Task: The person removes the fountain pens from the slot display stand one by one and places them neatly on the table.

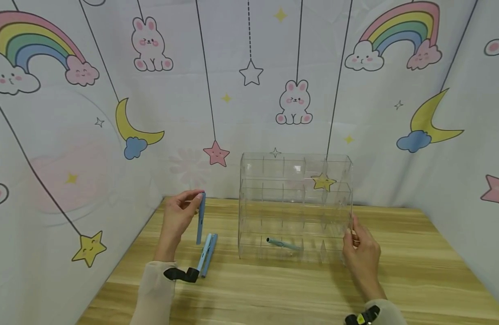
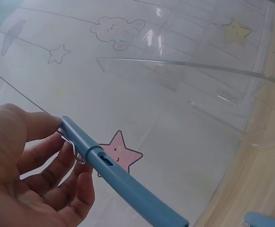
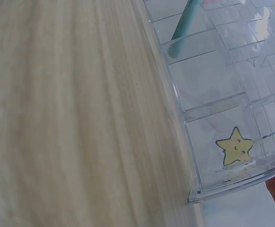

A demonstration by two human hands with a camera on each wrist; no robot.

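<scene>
My left hand pinches a blue pen near its capped end, between thumb and fingertips. The pen hangs nearly upright above the table, left of the clear organizer; its clip and cap show in the left wrist view. My right hand grips the organizer's right side edge, some fingers hidden behind it. A green pen lies slanted in the organizer's bottom row; the right wrist view shows it through the clear plastic. Below my left hand, a light blue pen and a darker blue pen lie side by side.
The organizer stands upright toward the back of the wood-grain table, with several rows of divided compartments. A white cloth printed with rainbows, rabbits, moons and stars hangs behind and along both sides.
</scene>
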